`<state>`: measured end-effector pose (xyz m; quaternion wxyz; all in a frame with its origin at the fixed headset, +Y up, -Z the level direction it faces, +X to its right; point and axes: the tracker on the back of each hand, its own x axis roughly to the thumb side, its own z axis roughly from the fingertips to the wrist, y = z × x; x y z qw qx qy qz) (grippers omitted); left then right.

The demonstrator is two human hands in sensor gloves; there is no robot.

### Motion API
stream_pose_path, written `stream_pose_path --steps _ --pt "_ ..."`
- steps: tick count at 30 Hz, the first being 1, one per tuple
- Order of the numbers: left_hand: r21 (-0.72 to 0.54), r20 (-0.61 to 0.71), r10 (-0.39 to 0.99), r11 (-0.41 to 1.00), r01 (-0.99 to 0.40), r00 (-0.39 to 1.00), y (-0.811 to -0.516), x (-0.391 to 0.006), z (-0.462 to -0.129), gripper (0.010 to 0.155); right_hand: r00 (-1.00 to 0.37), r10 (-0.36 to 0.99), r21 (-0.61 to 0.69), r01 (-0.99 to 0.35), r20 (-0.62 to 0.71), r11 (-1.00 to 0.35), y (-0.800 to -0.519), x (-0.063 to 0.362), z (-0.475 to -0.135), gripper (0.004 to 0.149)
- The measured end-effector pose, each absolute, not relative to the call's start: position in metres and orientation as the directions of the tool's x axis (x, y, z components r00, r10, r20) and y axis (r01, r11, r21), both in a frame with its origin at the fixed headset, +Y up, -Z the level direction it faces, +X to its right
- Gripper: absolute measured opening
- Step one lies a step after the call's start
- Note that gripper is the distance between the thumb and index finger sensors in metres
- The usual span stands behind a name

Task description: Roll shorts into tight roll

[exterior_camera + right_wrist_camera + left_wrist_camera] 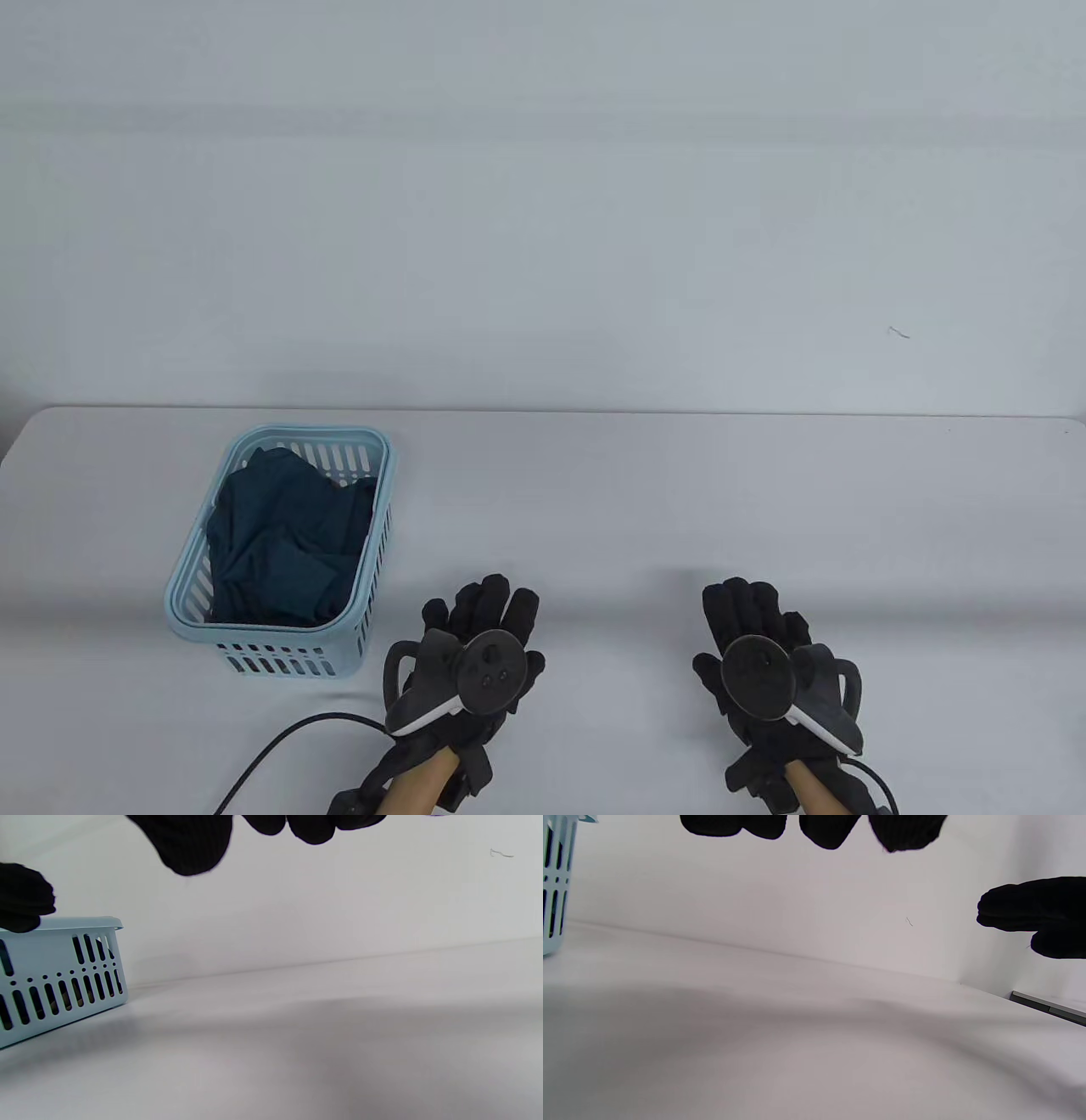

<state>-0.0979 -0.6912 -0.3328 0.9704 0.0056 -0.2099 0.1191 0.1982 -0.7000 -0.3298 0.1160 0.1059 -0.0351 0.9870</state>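
Note:
Dark teal shorts lie crumpled inside a light blue slotted basket at the table's left. My left hand is just right of the basket near the front edge, fingers spread, holding nothing. My right hand is further right, also open and empty. In the left wrist view my fingertips hang above bare table, and the right hand's fingers show at the right. In the right wrist view my fingertips hang at the top and the basket stands at the left.
The white table runs to a plain wall behind. A black cable trails from my left wrist along the front edge. A small dark mark is on the wall.

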Motion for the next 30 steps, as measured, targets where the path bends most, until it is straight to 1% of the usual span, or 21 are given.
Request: stream_pose_path --steps 5,11,17,30 --pt "-0.045 0.418 0.226 0.973 -0.228 0.880 -0.6919 -0.0947 -0.3313 0.066 -0.951 0.211 -0.040 -0.225 0.226 -0.973 -0.7014 0.1966 -0.3295 0.073" --pt "-0.053 0.427 0.227 0.973 -0.227 0.875 -0.6926 -0.0924 -0.3318 0.066 -0.947 0.228 -0.043 -0.244 0.226 -0.969 -0.6999 0.1970 -0.3293 0.072" --pt "-0.081 0.426 0.233 0.972 -0.219 0.875 -0.6975 -0.0920 -0.3334 0.066 -0.948 0.225 -0.041 -0.240 0.226 -0.970 -0.7002 0.1978 -0.3292 0.072" --pt "-0.089 0.430 0.235 0.972 -0.218 0.872 -0.6987 -0.0902 -0.3328 0.066 -0.944 0.221 -0.028 -0.235 0.243 -0.972 -0.7016 0.1952 -0.3281 0.072"
